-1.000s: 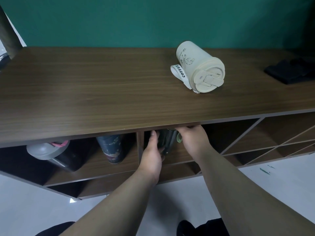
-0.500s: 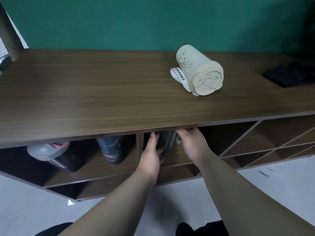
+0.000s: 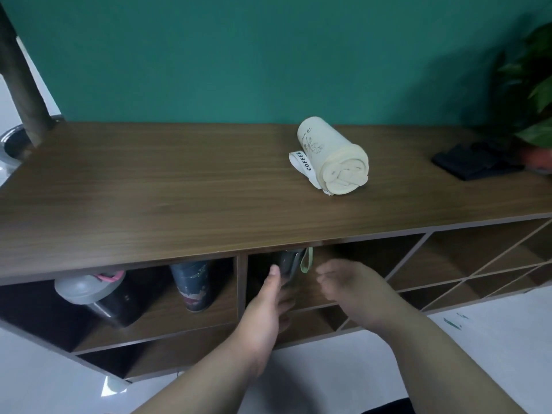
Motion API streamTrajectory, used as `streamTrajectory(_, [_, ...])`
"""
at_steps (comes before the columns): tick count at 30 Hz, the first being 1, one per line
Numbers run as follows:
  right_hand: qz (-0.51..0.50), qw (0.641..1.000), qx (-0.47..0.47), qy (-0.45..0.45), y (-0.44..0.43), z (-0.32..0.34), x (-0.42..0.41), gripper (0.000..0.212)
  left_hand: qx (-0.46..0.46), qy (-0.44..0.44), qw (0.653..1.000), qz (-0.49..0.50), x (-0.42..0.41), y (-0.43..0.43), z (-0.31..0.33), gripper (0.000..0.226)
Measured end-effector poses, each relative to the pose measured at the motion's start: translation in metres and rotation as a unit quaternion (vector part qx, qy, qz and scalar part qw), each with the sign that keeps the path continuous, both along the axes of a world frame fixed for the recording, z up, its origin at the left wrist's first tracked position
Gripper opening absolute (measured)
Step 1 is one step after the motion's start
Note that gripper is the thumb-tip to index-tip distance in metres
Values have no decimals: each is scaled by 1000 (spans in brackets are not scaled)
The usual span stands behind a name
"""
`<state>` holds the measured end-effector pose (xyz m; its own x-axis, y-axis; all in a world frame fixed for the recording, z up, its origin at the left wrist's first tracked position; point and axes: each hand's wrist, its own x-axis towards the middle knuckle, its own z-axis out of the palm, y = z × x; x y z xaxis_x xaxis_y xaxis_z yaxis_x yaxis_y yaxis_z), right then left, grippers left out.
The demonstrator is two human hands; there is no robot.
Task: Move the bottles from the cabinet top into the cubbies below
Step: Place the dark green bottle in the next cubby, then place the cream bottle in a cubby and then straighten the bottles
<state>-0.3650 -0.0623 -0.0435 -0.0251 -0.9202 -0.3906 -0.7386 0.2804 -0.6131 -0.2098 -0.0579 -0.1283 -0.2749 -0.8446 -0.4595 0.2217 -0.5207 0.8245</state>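
Note:
A cream bottle (image 3: pixel 331 158) with a white "COFFEE" strap lies on its side on the wooden cabinet top (image 3: pixel 149 189). In the middle cubby stands a dark bottle (image 3: pixel 288 261) with a light green loop. My left hand (image 3: pixel 265 312) reaches into that cubby, its thumb and fingers against the bottle's lower part. My right hand (image 3: pixel 349 285) hovers just outside the cubby, to the right of the bottle, fingers loosely curled and holding nothing. The left cubby holds a grey-lidded dark shaker (image 3: pixel 98 294) leaning on its side and a dark blue tumbler (image 3: pixel 192 283).
A black folded cloth (image 3: pixel 475 159) and a potted plant (image 3: pixel 534 115) sit at the right end of the cabinet top. Diagonal-divider cubbies (image 3: pixel 448 264) lie to the right. A teal wall is behind. White floor lies below.
My right hand has come off the dark bottle and drawn back out of the cubby. My left hand stays on the bottle. The view has tilted upward.

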Motion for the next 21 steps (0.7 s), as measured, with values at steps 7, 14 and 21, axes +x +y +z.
streamTrajectory(7, [-218, 906, -336, -138, 9, 45, 5, 21, -128, -20, 987, -93, 4, 11, 22, 88])
streamTrajectory(14, [-147, 927, -340, 51, -71, 56, 14, 94, -192, 83, 976, -57, 18, -6, 47, 102])
streamTrajectory(21, [-158, 936, -304, 78, -115, 52, 18, 95, -235, 164, 958, 3, 29, -7, 62, 105])
